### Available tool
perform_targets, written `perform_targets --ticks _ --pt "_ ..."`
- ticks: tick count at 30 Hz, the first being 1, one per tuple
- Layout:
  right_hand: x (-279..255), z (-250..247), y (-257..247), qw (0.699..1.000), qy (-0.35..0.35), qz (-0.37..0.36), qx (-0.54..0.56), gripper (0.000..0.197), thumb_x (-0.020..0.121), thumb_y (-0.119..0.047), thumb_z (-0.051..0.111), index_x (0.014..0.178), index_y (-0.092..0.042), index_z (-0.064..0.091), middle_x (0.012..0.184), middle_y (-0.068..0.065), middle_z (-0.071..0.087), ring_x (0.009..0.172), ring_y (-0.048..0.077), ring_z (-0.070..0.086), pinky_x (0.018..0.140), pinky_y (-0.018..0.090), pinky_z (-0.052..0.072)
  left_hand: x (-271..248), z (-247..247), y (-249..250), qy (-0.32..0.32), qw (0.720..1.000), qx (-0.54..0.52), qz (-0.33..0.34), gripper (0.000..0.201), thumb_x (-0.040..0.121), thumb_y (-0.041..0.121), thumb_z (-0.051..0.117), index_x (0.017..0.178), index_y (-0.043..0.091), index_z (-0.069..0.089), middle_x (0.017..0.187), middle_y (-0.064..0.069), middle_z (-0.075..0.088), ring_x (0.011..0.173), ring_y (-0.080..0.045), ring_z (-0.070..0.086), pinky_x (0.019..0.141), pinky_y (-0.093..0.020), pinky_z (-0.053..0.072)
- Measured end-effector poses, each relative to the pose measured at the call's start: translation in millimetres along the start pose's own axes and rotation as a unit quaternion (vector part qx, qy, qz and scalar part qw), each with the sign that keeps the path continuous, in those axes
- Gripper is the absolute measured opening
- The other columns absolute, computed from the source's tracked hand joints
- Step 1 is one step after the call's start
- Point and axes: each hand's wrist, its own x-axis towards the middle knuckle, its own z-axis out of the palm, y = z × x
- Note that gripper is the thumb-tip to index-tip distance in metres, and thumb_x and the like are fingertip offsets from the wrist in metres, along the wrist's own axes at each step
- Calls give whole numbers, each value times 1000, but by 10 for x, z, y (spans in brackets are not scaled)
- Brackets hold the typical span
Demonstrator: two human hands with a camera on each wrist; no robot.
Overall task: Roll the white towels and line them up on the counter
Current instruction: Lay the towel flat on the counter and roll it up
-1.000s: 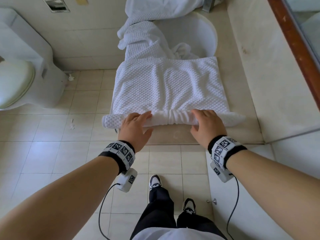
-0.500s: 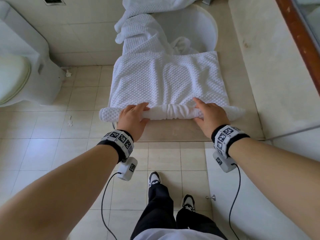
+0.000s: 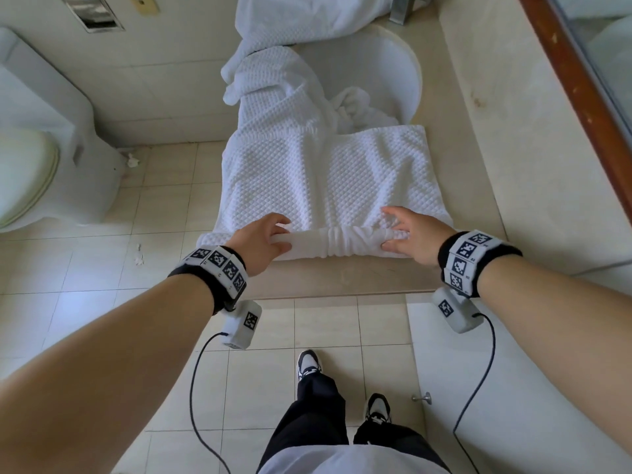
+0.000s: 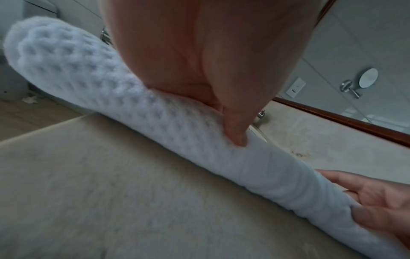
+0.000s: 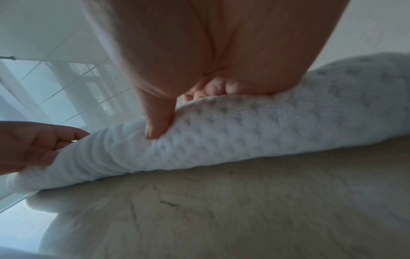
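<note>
A white waffle towel (image 3: 328, 179) lies flat on the beige counter (image 3: 342, 278), its near end wound into a thin roll (image 3: 342, 242). My left hand (image 3: 263, 239) grips the roll's left part, fingers over the top and thumb (image 4: 235, 133) at the front. Further right, my right hand (image 3: 410, 237) holds the same roll (image 5: 244, 131), with its thumb (image 5: 159, 126) pressed on the near side and fingers reaching over the far side. The roll's left end (image 4: 55, 57) overhangs the counter's side edge.
More white towels (image 3: 273, 87) are heaped behind, partly in the round sink basin (image 3: 393, 73). A toilet (image 3: 34, 165) stands on the tiled floor to the left. A raised ledge and the wood-framed mirror (image 3: 574, 80) bound the counter on the right.
The roll has moved away from the counter's front edge over the flat towel, and both hands have gone forward with it. My right fingers now reach further over the roll.
</note>
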Motion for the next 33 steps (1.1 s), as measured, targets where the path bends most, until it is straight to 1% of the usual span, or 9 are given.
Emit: perform_targets --ticks 4,7,9,12,17,23,25,28,33 --pt "137 -68 -85 999 -18 15 -21 82 92 -41 67 154 -33 14 153 9 40 136 22 44 107 37 41 146 -97 62 -2 1000 -15 3 42 96 30 63 134 34 45 125 11 61 99 -12 63 73 -25 48" --pt "233 -98 -118 999 -3 28 -41 78 90 -39 69 150 -28 20 140 8 50 118 21 55 94 33 44 253 -164 90 -2 1000 -18 4 44 94 29 67 133 35 48 119 10 63 93 -11 63 67 -25 47" --pt "268 -126 -124 998 12 37 -44 74 86 -40 73 143 -28 28 124 3 56 104 17 57 85 30 43 321 -194 95 1 1000 -15 9 45 92 26 69 132 33 51 116 9 63 99 -13 62 75 -27 48" --pt "279 -180 -164 996 59 43 -57 66 76 -46 80 128 -33 41 104 -10 56 102 16 57 87 35 47 409 -227 116 28 999 21 18 45 87 27 73 126 37 53 108 15 58 106 -16 57 84 -31 48" --pt "230 -178 -343 988 117 38 -99 51 77 -39 81 119 -31 53 100 -10 55 96 15 55 85 39 52 436 -200 122 81 994 71 18 39 88 34 70 119 51 53 102 22 56 104 -15 50 100 -42 42" --pt "119 16 -402 980 161 28 -114 34 90 -25 68 122 -26 56 103 -9 56 93 15 55 79 33 50 264 -78 193 126 991 48 12 35 95 32 60 128 44 56 110 12 57 89 -10 56 68 -26 48" --pt "73 105 -403 972 193 26 -129 33 92 -23 63 124 -25 56 107 -6 60 99 18 55 82 37 51 164 -27 209 155 986 56 23 34 96 32 59 129 38 59 107 12 60 95 -13 58 82 -34 52" --pt "-2 288 -360 957 242 1 -160 33 94 -20 56 127 -21 57 109 0 66 104 25 55 82 41 50 17 94 191 213 972 70 66 34 99 28 57 133 26 61 102 7 65 110 -21 57 102 -44 45" --pt "-144 544 -259 937 287 -57 -194 48 82 -18 64 129 -13 56 109 6 68 110 29 57 93 42 49 -170 347 29 247 956 106 114 49 92 40 65 137 21 56 119 1 67 126 -21 45 112 -42 34"
